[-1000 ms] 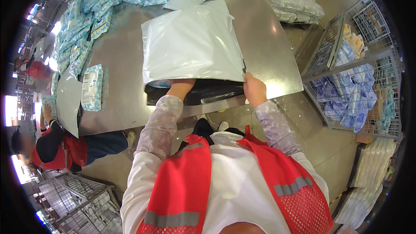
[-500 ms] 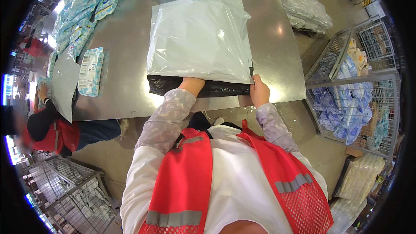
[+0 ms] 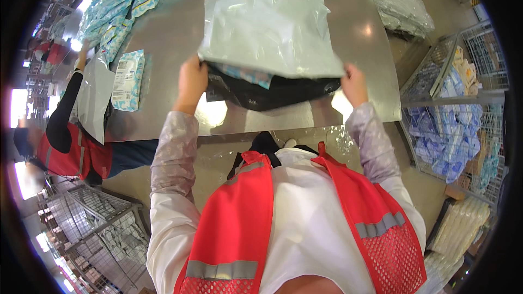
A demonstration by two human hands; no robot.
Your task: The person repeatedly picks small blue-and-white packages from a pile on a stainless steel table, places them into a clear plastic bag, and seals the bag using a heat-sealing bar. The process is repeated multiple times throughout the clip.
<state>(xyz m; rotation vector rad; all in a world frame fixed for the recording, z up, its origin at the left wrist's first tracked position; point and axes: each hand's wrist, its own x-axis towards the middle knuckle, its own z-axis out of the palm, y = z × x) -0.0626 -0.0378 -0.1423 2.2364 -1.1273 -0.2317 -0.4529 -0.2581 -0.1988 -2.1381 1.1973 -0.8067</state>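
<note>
A large white plastic mailing bag [image 3: 267, 27] with a black inside lies on the metal table, its mouth toward me. My left hand [image 3: 192, 84] is closed on the left corner of the mouth. At the right corner, my right hand [image 3: 355, 84] grips the bag too. Between them the mouth gapes, and its black lower edge sags. Just inside shows part of a blue-and-white patterned packet [image 3: 248, 75]; the rest of it is hidden by the bag's upper side.
A similar packet [image 3: 128, 80] lies left on the metal table [image 3: 169, 38], near a pile of them [image 3: 111, 8]. A co-worker in a red vest [image 3: 76, 149] stands left by another mailing bag [image 3: 93, 95]. Clear plastic wrap [image 3: 395, 2] and a wire cage [image 3: 452, 125] stand right.
My left hand has come out of the bag and taken its left corner. The mouth has opened wider, showing a packet inside. The co-worker's arm has reached farther forward.
</note>
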